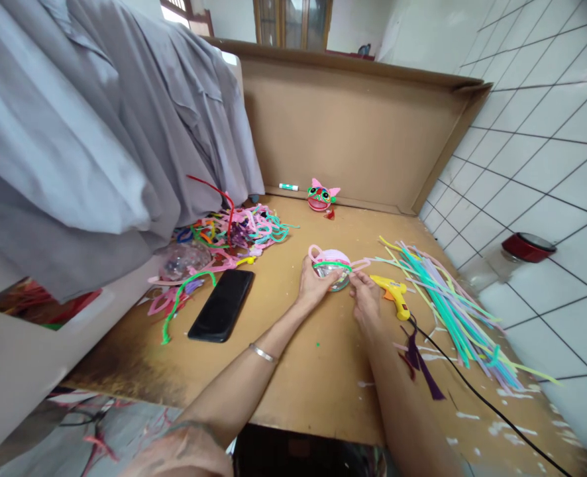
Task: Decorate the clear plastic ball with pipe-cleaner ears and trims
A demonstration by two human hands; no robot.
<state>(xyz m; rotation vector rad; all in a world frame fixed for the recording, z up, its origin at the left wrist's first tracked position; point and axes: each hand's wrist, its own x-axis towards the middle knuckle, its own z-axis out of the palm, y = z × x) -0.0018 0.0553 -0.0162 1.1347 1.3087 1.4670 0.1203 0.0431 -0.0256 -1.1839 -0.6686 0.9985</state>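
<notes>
Pink craft ball (331, 266) sits at frame centre on the cardboard surface (323, 371), green pipe cleaner (329, 265) wrapped over it. Left hand (314, 283) cups its left side, fingers curled on it; right hand (366, 298) pinches at its right edge. Risk: the wrap could slip off if grip loosens; glue gun (395, 295) just right of the hand could burn or snag. Clear dome (184, 262) mid-left holds glittery bits, hard to tell; red-lidded jar (515, 255) far right looks empty
</notes>
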